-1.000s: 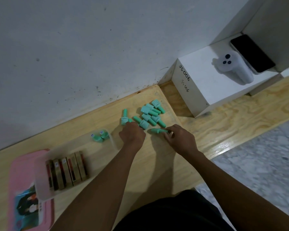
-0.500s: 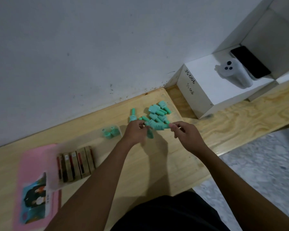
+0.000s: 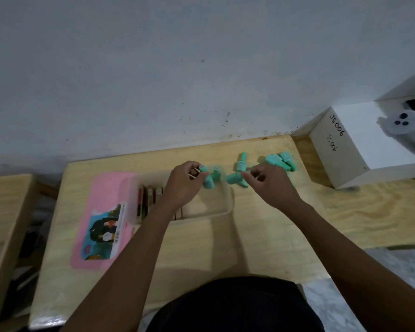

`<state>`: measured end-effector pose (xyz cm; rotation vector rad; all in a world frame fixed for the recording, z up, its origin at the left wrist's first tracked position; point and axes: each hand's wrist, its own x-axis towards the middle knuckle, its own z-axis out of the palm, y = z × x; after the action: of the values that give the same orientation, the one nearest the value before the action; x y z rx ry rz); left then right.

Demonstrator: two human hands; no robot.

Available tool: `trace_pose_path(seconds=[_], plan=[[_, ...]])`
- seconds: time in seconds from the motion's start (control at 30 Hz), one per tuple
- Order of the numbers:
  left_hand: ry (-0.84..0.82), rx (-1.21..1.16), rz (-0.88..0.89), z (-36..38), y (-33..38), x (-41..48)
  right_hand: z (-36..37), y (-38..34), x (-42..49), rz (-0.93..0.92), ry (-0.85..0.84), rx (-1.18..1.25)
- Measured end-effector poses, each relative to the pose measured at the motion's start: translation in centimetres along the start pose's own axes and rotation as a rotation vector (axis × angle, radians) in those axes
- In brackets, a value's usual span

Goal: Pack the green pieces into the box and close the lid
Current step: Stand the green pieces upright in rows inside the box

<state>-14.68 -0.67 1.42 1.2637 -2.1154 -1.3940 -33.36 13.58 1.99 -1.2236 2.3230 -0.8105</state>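
Fingers: my left hand (image 3: 182,185) pinches a green piece (image 3: 208,182); my right hand (image 3: 270,185) pinches another green piece (image 3: 234,179).
Writing: "JS006" on white block (image 3: 331,149), right of fingers.

Both bare forearms reach forward from the bottom of the view and converge slightly toward each other. The left hand (image 3: 183,185) is palm-down with fingers curled in, its grip closed on a green piece (image 3: 208,182) at the fingertips. The right hand (image 3: 270,185) sits just beside it at the same height, fingers bent, thumb and forefinger pinching another green piece (image 3: 234,179). The hands are apart, not touching.
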Motion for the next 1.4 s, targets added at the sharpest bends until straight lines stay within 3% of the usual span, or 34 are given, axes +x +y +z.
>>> trace_pose_path(seconds=[0.3, 0.47, 0.93, 1.4], plan=[[0.137, 0.087, -0.051, 0.5, -2.9, -1.0, 6.0, -3.7, 3.3, -0.104, -0.163, -0.614], [0.139, 0.088, -0.069, 2.0, -3.5, -0.7, 6.8, -3.9, 4.1, -0.113, -0.107, -0.752], [0.092, 0.138, -0.090, 4.1, -3.8, 1.7, 6.8, -1.6, 3.8, -0.093, -0.065, -0.506], [0.203, 0.219, -0.077, 5.2, -3.2, 1.3, 7.8, -1.7, 3.1, -0.052, 0.040, -0.512]])
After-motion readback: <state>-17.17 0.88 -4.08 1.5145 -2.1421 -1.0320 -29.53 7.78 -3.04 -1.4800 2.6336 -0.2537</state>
